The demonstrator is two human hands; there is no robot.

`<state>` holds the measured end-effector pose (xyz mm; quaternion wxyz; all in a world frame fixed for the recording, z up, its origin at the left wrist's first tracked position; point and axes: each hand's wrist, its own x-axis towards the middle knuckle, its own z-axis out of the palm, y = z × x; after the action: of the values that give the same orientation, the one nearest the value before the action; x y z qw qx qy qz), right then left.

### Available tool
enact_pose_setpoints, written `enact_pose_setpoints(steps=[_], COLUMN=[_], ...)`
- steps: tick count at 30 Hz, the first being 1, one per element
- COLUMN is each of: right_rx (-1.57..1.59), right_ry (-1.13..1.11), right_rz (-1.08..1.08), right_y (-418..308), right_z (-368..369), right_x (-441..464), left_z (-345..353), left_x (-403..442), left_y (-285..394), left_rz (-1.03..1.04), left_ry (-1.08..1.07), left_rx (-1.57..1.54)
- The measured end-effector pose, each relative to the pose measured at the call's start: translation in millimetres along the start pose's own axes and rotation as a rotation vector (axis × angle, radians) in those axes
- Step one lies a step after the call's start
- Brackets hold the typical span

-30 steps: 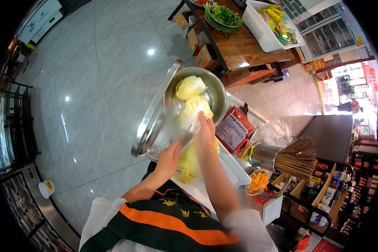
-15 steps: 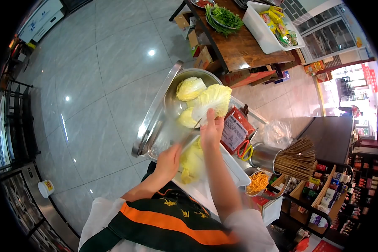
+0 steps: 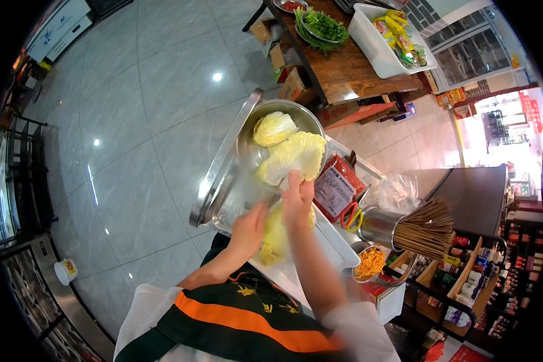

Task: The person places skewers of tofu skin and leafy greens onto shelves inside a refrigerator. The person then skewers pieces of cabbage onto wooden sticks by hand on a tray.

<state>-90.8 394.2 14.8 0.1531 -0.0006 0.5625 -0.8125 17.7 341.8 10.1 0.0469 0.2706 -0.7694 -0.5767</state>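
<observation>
My right hand [image 3: 298, 202] pinches the near end of a pale yellow cabbage leaf [image 3: 295, 155], which is spread over the steel bowl [image 3: 242, 136]. My left hand [image 3: 246, 232] is closed, just left of my right wrist; what it holds is blurred and I cannot make it out. A piece of cabbage [image 3: 274, 127] rests in the bowl beyond the leaf. Under my hands, more yellow cabbage leaves [image 3: 274, 244] lie on a white tray [image 3: 338, 244]. The bowl stands partly over a metal tray [image 3: 226, 202].
Right of the bowl lie a red packet [image 3: 338, 188], scissors [image 3: 352, 217], a can of brown sticks [image 3: 425, 229] and a bowl of orange strips [image 3: 370, 262]. Beyond, a wooden table [image 3: 344, 75] holds greens [image 3: 323, 27] and a white bin [image 3: 374, 45].
The leaf in my right hand first rose and turned frilly side up, then came down lower over the bowl. My left hand has shifted slightly right, nearer my right wrist.
</observation>
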Motion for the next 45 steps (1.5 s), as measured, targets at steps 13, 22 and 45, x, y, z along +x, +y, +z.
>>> enact_pose_setpoints(steps=[13,22,45], right_rx=[0.254,0.338,-0.475], right_ry=[0.188,0.118,-0.481], right_rz=[0.221,0.326,0.431], right_y=[-13,-11,-69], right_z=[-1,-8,-89], right_x=[17,15,18], left_z=[0,0,-73], left_x=[2,5,-5], left_y=[2,-6,-16], left_rz=[0.137,0.200,-0.029], left_ry=[0.057,0.082,-0.014], left_rx=[0.060,0.082,0.170])
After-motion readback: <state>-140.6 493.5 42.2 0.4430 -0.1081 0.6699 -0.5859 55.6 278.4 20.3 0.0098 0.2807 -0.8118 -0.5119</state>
